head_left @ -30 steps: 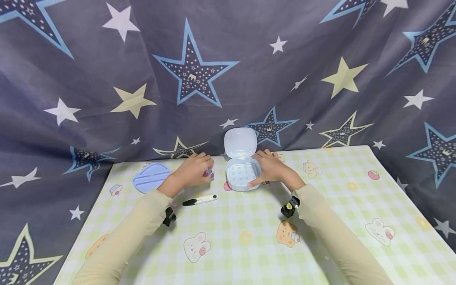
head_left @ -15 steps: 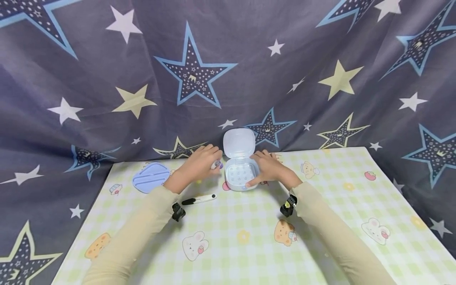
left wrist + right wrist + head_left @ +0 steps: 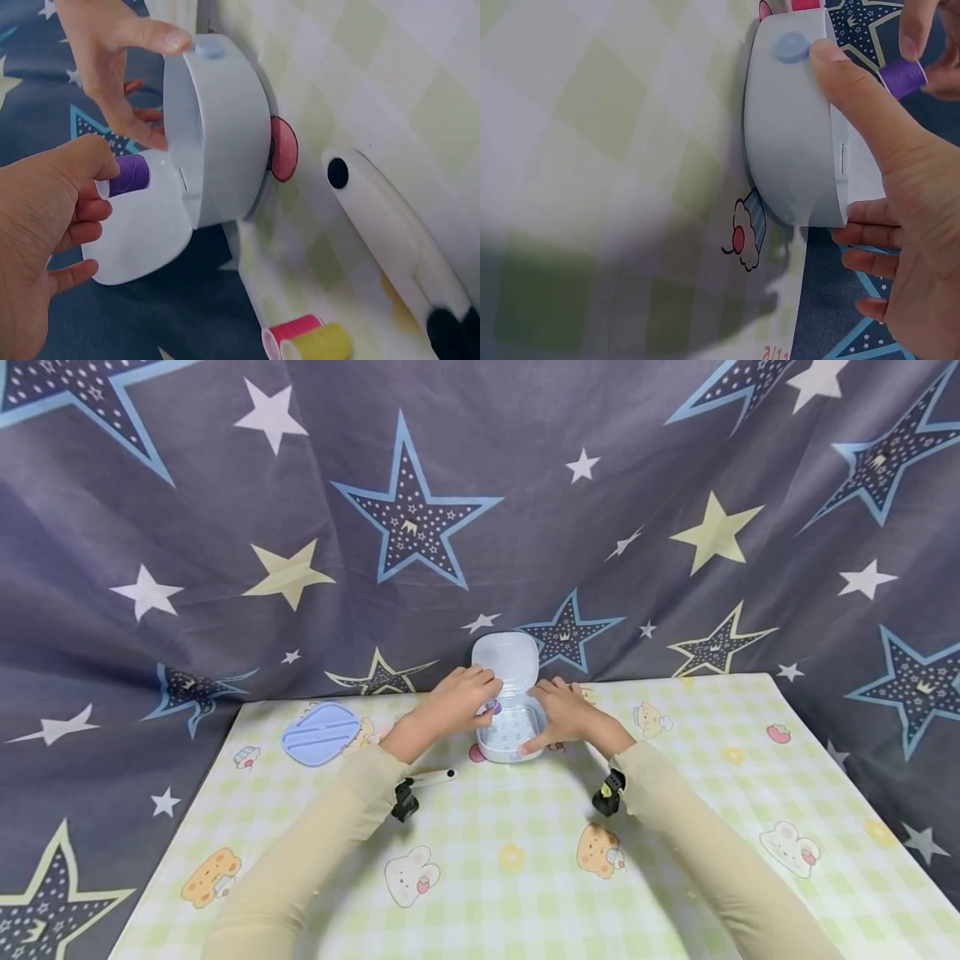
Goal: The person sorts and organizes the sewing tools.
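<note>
Moved 1 purple spool (image 3: 133, 174) rightward, up to the open box (image 3: 236, 139) near the table's (image 3: 517, 897) back edge; pinching it with the left hand (image 3: 456, 698), gripping the box with the right hand (image 3: 564, 710). Could drop the spool behind that edge by loosening the pinch early.

Tray (image 3: 321, 735) and two spools (image 3: 319, 344) left of the box (image 3: 236, 142).

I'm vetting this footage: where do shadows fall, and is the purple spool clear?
Left wrist view: purple spool clear; head view: spool small, partly hidden by left hand, soft shadow beside right sleeve; right wrist view: broad shadow over lower tablecloth.
</note>
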`<state>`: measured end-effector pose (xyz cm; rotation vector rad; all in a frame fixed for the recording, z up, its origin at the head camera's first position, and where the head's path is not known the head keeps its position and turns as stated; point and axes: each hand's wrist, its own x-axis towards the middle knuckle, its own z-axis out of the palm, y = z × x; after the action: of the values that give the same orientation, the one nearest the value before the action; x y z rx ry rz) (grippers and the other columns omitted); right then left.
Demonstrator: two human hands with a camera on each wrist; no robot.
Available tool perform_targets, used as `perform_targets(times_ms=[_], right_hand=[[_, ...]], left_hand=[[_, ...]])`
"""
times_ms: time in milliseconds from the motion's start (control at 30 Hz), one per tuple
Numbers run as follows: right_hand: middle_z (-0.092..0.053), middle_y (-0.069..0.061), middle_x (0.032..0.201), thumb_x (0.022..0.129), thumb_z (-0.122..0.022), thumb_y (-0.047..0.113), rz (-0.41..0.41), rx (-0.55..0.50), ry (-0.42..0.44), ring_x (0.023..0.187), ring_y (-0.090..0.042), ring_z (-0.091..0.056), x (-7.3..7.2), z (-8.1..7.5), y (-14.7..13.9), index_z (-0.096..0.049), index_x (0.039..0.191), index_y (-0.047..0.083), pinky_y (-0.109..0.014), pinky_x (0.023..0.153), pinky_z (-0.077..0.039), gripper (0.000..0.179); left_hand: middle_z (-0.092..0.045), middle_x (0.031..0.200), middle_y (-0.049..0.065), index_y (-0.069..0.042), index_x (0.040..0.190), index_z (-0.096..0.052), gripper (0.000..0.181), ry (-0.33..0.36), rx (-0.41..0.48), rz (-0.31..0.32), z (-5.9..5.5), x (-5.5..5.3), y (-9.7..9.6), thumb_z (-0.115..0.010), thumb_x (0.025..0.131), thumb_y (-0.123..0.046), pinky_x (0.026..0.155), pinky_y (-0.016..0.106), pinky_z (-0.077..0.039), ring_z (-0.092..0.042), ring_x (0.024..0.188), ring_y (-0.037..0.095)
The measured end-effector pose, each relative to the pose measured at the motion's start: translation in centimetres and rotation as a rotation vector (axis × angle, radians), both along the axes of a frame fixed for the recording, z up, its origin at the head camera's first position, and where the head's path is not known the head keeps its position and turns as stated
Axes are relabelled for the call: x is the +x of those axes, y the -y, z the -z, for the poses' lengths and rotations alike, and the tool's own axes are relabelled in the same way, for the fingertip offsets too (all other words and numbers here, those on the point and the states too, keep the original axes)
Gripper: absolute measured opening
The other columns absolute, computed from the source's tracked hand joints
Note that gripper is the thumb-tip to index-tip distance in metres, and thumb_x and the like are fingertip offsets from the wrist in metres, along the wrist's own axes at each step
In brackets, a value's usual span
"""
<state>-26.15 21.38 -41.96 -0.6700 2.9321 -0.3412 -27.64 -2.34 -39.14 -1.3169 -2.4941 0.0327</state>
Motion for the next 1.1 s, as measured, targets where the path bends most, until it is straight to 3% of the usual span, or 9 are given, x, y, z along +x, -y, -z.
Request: perform_targets(times_ms=[267,700,1100], right_hand=[[-0.057,-0.014,0.135,0.064,-0.084,0.069,-0.018,-0.006,-0.007,0.116,-0.03,-0.046,-0.1,0.4,-0.1,-0.052,0.144,0.003,-0.054,0.098,-0.04,0.109],[-0.056,-0.014,0.136,0.066,-0.084,0.068,-0.013,0.002,0.008,0.118,-0.029,-0.045,0.0,0.4,0.2,-0.049,0.147,0.003,-0.053,0.1,-0.04,0.109],[-0.057,-0.012,0.132,0.066,-0.083,0.07,-0.025,-0.004,-0.011,0.115,-0.028,-0.045,-0.1,0.3,-0.3,-0.048,0.148,0.005,-0.051,0.097,-0.04,0.111]], left_hand=[[-0.066,0.104,0.005,-0.01,0.109,-0.067,0.021,0.004,-0.033,0.027,0.2,-0.5,-1.6,-0.072,0.092,-0.022,0.09,0.041,-0.051,-0.06,0.099,0.024],[-0.068,0.107,0.003,-0.012,0.111,-0.069,0.021,0.083,-0.113,0.014,1.1,-1.4,-3.1,-0.072,0.094,-0.024,0.094,0.041,-0.05,-0.061,0.104,0.022],[-0.07,0.108,0.002,-0.011,0.114,-0.071,0.023,0.076,-0.149,0.049,1.3,-1.5,-4.4,-0.073,0.094,-0.023,0.094,0.04,-0.05,-0.062,0.105,0.022]])
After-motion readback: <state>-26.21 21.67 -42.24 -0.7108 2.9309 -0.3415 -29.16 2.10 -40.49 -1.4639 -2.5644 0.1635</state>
